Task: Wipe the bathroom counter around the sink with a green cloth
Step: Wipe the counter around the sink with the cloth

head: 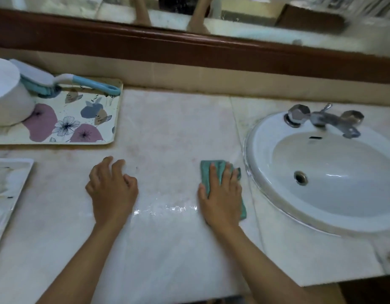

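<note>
A folded green cloth (206, 172) lies flat on the pale marble counter (167, 128), just left of the white oval sink (332, 178). My right hand (222, 198) presses on the cloth with straight fingers; cloth edges show past the fingertips and at the right of the palm. My left hand (111, 191) rests on the bare counter to the left, its fingers loosely curled and holding nothing. A wet shiny streak (165, 209) lies on the counter between the two hands.
A floral tray (79, 128) at the back left carries a white pot (7, 95) and a blue-handled scrub brush (64, 83). A white rectangular dish (7, 185) sits at the left edge. A chrome tap (325, 119) stands behind the basin. A wood-framed mirror (189, 47) runs along the back.
</note>
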`<state>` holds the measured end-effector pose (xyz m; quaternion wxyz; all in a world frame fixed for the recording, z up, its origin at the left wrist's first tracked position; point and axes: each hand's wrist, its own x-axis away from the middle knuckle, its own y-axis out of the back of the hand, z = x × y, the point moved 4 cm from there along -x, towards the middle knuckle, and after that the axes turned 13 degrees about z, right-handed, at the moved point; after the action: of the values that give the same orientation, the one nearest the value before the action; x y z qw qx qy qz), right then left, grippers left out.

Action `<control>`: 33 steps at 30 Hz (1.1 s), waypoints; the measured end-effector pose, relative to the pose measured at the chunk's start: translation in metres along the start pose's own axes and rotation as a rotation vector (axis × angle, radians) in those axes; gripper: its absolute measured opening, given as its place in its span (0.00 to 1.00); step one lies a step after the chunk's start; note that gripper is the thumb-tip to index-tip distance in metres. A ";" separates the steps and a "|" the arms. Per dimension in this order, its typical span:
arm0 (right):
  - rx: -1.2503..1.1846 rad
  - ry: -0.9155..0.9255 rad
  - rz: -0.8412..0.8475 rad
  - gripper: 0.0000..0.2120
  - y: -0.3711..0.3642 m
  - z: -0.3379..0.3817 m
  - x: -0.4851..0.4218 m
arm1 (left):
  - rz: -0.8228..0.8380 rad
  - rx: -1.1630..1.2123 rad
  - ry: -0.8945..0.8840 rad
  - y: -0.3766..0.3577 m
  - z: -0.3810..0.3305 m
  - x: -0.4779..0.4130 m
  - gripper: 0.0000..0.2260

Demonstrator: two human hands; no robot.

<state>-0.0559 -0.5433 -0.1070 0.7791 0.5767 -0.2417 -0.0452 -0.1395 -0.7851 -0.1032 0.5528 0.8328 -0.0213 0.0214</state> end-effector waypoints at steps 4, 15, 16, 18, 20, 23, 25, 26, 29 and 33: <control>0.044 0.280 0.065 0.31 -0.020 -0.011 0.082 | 0.122 -0.005 0.089 -0.001 -0.004 -0.003 0.19; 0.075 0.140 -0.018 0.25 0.010 -0.223 0.143 | 0.243 0.717 -0.366 -0.061 -0.202 0.162 0.11; 0.074 0.105 -0.023 0.25 0.013 -0.247 0.146 | 0.287 0.733 -0.390 -0.070 -0.220 0.173 0.11; 0.081 0.046 -0.025 0.25 0.018 -0.295 0.152 | 0.354 0.729 -0.441 -0.085 -0.254 0.184 0.11; 0.084 0.013 -0.045 0.25 0.027 -0.345 0.157 | 0.380 0.682 -0.526 -0.096 -0.292 0.189 0.10; 0.070 -0.057 -0.052 0.27 0.046 -0.420 0.157 | 0.415 0.665 -0.610 -0.109 -0.354 0.195 0.10; 0.039 -0.121 -0.062 0.28 0.061 -0.467 0.147 | 0.429 0.645 -0.650 -0.123 -0.399 0.204 0.10; 0.029 -0.143 -0.062 0.29 0.070 -0.488 0.140 | 0.434 0.620 -0.665 -0.131 -0.421 0.210 0.10; -0.002 -0.186 -0.052 0.31 0.095 -0.547 0.121 | 0.459 0.545 -0.718 -0.160 -0.494 0.232 0.10; -0.053 -0.221 -0.033 0.35 0.119 -0.606 0.098 | 0.547 0.332 -0.691 -0.204 -0.559 0.237 0.16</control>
<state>0.2651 -0.0067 -0.0979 0.7618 0.5513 -0.3154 -0.1274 0.1026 -0.1939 -0.0602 0.3467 0.8320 -0.4191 -0.1092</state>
